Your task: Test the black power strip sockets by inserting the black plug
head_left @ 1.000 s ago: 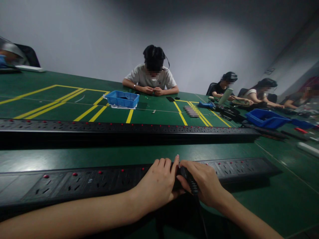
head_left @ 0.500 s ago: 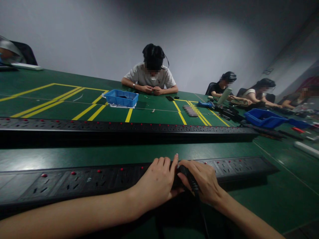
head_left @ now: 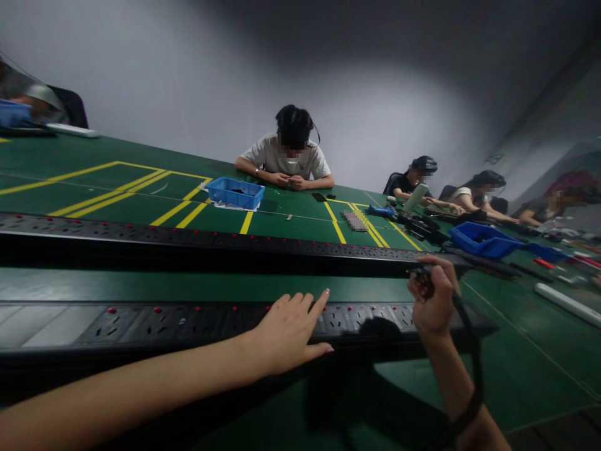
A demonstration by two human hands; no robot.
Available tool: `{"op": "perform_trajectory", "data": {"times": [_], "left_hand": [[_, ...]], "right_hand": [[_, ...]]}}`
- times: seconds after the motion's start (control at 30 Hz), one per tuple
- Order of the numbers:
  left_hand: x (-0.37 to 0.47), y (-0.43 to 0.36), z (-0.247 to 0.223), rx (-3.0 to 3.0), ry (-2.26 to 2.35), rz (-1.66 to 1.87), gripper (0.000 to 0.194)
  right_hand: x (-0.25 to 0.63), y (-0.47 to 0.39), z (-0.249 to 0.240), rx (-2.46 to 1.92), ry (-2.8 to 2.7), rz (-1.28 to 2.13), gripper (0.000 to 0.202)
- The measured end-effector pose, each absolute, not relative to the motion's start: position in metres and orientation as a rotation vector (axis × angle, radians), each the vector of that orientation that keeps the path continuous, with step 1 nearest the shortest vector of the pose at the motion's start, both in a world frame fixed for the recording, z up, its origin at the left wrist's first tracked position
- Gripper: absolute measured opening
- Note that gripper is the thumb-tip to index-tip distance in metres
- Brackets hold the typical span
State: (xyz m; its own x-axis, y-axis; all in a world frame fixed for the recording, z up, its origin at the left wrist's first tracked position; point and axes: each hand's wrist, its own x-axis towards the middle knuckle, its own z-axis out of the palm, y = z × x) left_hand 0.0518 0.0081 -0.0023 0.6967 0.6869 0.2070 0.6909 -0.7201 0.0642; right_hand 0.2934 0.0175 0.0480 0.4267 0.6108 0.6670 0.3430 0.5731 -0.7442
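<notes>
A long black power strip [head_left: 211, 326] with a row of sockets and small red lights lies across the table before me. My left hand [head_left: 291, 332] rests on it with thumb and forefinger spread, holding nothing. Raised above the strip's right end, my right hand [head_left: 434, 294] is closed around a power plug [head_left: 420, 273], whose metal pins point left. From the plug a black cable [head_left: 474, 351] hangs down beside my right forearm. A second long strip [head_left: 225, 247] lies parallel, farther back.
A light blue bin [head_left: 235, 193] stands on the green table [head_left: 291, 285] beyond the strips. Across from me sits a person [head_left: 286, 160]; others sit at the right and far left. A dark blue bin [head_left: 486, 241] and tools lie at right.
My right hand has lifted the plug off the near strip and moved it up and to the right. My left hand has stayed on the strip, its thumb and forefinger now apart.
</notes>
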Motion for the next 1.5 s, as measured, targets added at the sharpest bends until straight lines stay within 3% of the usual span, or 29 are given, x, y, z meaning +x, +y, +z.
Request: {"op": "perform_trajectory", "data": {"times": [0.13, 0.3, 0.53, 0.73, 1.07, 1.27, 1.37, 1.5], "left_hand": [[0.026, 0.01, 0.001, -2.849, -1.286, -0.268, 0.087], [0.009, 0.008, -0.002, -2.857, -1.253, -0.284, 0.078], [0.012, 0.005, -0.003, -2.815, -1.22, -0.327, 0.074], [0.009, 0.007, -0.006, -2.81, -1.202, -0.345, 0.076], [0.01, 0.009, -0.008, -2.809, -1.194, -0.358, 0.075], [0.01, 0.009, -0.007, -2.815, -1.193, -0.367, 0.075], [0.01, 0.009, -0.008, -2.823, -1.195, -0.368, 0.076], [0.01, 0.009, -0.008, -2.832, -1.209, -0.378, 0.073]], "right_hand": [[0.275, 0.012, 0.049, -1.126, -1.327, 0.37, 0.017], [0.237, -0.003, 0.052, -1.286, -1.722, 0.538, 0.022], [0.198, 0.0, 0.037, -1.507, -2.5, 0.063, 0.024], [0.195, 0.012, 0.059, -1.392, -2.717, 0.04, 0.022], [0.194, 0.043, 0.08, -1.181, -2.95, 0.522, 0.022], [0.198, 0.048, 0.081, -1.2, -2.96, 0.548, 0.025], [0.191, 0.027, 0.074, -1.298, -2.922, 0.316, 0.025], [0.176, -0.011, 0.045, -1.467, -2.789, -0.4, 0.014]]}}
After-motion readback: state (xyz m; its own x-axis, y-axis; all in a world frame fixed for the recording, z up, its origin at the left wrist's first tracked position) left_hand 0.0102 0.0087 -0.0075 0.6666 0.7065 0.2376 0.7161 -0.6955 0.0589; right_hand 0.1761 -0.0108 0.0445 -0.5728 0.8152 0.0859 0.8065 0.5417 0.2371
